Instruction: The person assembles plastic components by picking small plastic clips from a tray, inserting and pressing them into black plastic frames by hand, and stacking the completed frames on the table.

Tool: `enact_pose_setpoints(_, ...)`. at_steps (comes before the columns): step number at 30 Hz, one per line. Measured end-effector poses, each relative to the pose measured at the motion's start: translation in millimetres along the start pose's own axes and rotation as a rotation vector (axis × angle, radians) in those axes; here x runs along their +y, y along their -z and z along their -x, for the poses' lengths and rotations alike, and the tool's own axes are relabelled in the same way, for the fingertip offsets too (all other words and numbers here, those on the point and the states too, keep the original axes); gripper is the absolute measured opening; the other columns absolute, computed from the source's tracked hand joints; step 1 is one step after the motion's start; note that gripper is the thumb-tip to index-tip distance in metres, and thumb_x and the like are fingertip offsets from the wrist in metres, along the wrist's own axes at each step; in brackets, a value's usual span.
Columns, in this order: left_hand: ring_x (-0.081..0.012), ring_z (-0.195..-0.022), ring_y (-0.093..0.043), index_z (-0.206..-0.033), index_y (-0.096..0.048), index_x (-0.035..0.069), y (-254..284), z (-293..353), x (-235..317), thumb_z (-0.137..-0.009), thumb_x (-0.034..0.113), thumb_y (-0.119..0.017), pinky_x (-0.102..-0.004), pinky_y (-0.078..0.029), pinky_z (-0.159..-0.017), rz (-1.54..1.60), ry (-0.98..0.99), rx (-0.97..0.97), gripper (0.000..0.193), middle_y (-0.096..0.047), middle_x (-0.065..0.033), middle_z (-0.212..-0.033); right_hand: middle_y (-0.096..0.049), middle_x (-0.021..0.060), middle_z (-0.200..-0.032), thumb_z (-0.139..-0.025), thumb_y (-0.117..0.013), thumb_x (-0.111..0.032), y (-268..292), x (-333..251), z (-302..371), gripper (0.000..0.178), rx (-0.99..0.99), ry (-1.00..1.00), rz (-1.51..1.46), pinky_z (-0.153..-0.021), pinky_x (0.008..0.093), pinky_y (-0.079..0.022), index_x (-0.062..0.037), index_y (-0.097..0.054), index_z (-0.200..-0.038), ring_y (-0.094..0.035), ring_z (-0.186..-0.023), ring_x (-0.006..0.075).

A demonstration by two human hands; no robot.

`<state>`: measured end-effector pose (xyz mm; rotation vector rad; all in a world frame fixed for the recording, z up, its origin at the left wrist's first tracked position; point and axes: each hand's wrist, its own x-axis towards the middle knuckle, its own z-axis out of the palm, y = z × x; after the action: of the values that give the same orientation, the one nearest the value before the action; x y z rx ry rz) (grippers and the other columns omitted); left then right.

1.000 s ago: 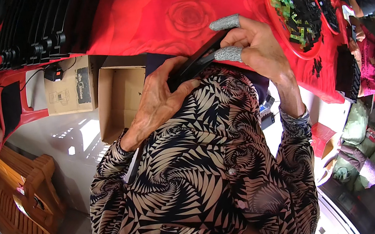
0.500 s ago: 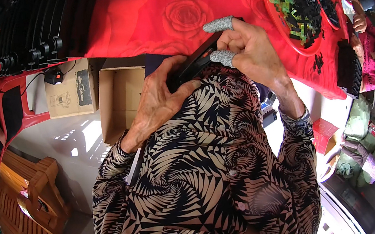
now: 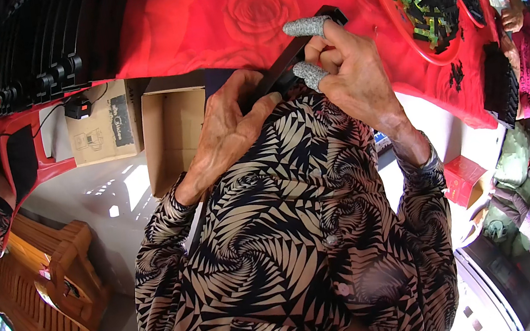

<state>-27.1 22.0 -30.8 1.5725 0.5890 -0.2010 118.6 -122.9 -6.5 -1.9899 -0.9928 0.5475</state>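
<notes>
A long, narrow black plastic bar (image 3: 287, 57) lies slanted in front of my chest, its far end rising past my right hand over the table edge. My left hand (image 3: 229, 120) is closed around the near end, thumb on one side and fingers on the other. My right hand (image 3: 353, 73) wears grey fabric finger covers on thumb and forefinger. Its thumb and forefinger tips stand apart on either side of the bar, while the other fingers curl against it. Whether a small piece sits between those fingers is hidden.
A red rose-patterned cloth (image 3: 258, 9) covers the table. Black bars (image 3: 48, 46) stand in a row at left. A red-rimmed tray (image 3: 386, 19) holds green and black small parts. Below the edge is an open cardboard box (image 3: 174, 134). Another person's hand (image 3: 513, 19) shows at right.
The bar's far end has come up and out past my right forefinger, showing more of its length. Both hands keep nearly the same places. The view has shifted slightly.
</notes>
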Motion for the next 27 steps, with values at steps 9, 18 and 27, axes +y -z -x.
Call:
enact_pose_setpoints(9,-0.0162,-0.078,-0.058,-0.113,-0.061,-0.006,-8.7,-5.6,-7.8,-0.092,0.016,-0.06,-0.0318,-0.048,-0.074,0.07,-0.097,0.054,0.03,-0.066,-0.0132,-0.087,-0.053,0.0082,-0.067,-0.066,-0.057,0.012,-2.6,-2.1,2.2,0.051,0.025,0.062,0.037,-0.053,0.0341,-0.043,0.0019,-0.061,-0.116,-0.049,-0.055,0.0201)
enact_pose_setpoints(18,-0.0187,-0.079,-0.062,-0.113,-0.061,-0.005,-8.2,-6.6,-12.3,-0.093,0.018,-0.056,-0.0329,-0.048,-0.075,0.076,-0.115,0.051,0.031,-0.068,-0.0157,-0.089,-0.046,-0.0042,-0.07,-0.07,-0.066,0.017,-8.2,-0.4,5.1,0.053,0.066,0.041,-0.015,-0.051,0.0189,-0.033,-0.0048,-0.066,-0.119,-0.031,-0.05,0.0038)
enact_pose_setpoints(27,-0.0211,-0.08,-0.063,-0.116,-0.06,-0.005,-12.2,-6.4,-16.2,-0.093,0.018,-0.056,-0.0343,-0.049,-0.077,0.092,-0.087,0.065,0.033,-0.068,-0.0174,-0.089,-0.05,0.0026,-0.074,-0.064,-0.055,0.017,-8.5,-2.4,7.9,0.052,0.051,0.06,-0.017,-0.045,0.027,-0.035,0.0018,-0.064,-0.113,-0.039,-0.051,0.0069)
